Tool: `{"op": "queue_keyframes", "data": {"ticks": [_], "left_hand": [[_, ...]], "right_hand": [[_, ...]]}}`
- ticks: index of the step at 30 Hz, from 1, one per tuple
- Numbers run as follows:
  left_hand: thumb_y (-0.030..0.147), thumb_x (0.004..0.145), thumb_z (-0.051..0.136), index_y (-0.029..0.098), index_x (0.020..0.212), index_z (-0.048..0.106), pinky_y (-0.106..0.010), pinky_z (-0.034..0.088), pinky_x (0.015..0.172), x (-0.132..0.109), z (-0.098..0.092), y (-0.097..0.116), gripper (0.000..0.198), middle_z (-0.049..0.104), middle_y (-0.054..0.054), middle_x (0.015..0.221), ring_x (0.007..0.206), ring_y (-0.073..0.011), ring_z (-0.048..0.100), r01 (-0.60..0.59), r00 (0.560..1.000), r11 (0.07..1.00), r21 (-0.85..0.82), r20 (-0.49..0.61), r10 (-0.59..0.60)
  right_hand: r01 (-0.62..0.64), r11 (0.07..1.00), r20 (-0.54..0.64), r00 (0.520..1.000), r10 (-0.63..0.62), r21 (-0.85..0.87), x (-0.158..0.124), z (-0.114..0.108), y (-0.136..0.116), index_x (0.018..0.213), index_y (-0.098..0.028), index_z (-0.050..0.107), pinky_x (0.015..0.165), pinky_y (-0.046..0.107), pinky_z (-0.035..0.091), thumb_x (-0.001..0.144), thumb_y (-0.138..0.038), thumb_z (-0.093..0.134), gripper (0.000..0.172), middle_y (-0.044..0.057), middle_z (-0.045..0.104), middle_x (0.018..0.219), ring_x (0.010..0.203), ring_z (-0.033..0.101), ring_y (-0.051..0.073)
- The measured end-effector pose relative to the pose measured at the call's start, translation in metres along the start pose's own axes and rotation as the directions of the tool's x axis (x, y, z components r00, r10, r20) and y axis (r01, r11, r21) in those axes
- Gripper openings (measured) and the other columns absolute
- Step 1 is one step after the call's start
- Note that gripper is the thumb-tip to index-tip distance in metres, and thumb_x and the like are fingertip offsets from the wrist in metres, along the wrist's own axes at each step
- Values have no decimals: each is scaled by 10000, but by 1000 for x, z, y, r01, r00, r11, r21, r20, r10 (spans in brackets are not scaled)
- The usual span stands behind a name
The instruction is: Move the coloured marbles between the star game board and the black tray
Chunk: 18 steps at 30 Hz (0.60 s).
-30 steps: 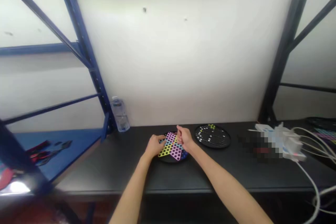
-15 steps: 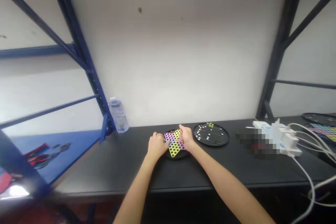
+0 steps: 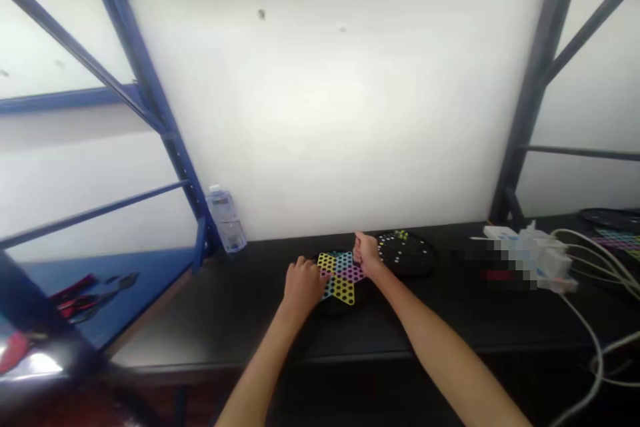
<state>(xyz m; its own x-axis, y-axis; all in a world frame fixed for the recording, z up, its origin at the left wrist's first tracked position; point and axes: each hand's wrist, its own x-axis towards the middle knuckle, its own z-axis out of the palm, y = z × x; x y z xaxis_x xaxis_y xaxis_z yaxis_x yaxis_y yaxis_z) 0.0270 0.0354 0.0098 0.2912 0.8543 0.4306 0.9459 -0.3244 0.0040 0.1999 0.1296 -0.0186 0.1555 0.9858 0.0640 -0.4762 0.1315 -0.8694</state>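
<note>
The flat star-shaped board with yellow, purple and light blue parts (image 3: 343,275) is covered by rows of dark round holes. It lies over the round black tray (image 3: 332,309), one yellow tip pointing toward the person. The tray's dark rim is partly hidden.

There are two hands (image 3: 303,283) (image 3: 369,255), one bottle (image 3: 227,221), one power strip (image 3: 563,284) and two colourful boards (image 3: 343,290) (image 3: 617,241) (one cut off).

clear bottle (image 3: 227,221) | blue post (image 3: 179,157) | white power strip (image 3: 561,283) | cables (image 3: 601,367)
</note>
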Motion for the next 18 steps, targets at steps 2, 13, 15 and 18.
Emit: {"op": "queue_keyframes", "data": {"ticks": [2, 13, 15, 18], "left_hand": [[452, 802, 596, 187, 967, 721, -421, 384, 964, 7, -2, -8, 336, 655, -135, 1107, 1134, -301, 510, -97, 994, 986, -137, 35, 103], [603, 758, 580, 292, 1020, 723, -419, 351, 1028, 29, 10, -7, 430, 655, -77, 1143, 1191, -289, 498, -118, 968, 984, -135, 204, 144], [617, 742, 589, 280, 969, 737, -461, 309, 1052, 31, 10, 0, 433, 653, -84, 1144, 1235, -311, 449, -113, 975, 989, -91, 184, 128], [622, 712, 614, 244, 870, 751, -505, 246, 1078, 33, 11, 7, 432, 597, -95, 1252, 1300, -341, 364, -89, 982, 994, -69, 158, 99]], "right_hand": [[-38, 998, -11, 999, 39, 52, 1, -2, -4, 531, -228, 268, 295, 190, 118, 796, -371, 511, 387, -104, 199, 368, 293, 191, 46], [-62, 996, -21, 998, 64, 69, 6, -14, -11, 533, -227, 278, 297, 190, 141, 800, -352, 508, 374, -102, 217, 350, 285, 200, 50], [-60, 998, -26, 998, 61, 36, 6, -16, -9, 533, -226, 283, 296, 190, 139, 797, -358, 512, 373, -101, 222, 346, 285, 201, 51], [-47, 999, -32, 998, 47, -9, 6, -17, -6, 535, -227, 292, 296, 190, 148, 793, -376, 520, 375, -101, 227, 347, 286, 206, 52]]}}
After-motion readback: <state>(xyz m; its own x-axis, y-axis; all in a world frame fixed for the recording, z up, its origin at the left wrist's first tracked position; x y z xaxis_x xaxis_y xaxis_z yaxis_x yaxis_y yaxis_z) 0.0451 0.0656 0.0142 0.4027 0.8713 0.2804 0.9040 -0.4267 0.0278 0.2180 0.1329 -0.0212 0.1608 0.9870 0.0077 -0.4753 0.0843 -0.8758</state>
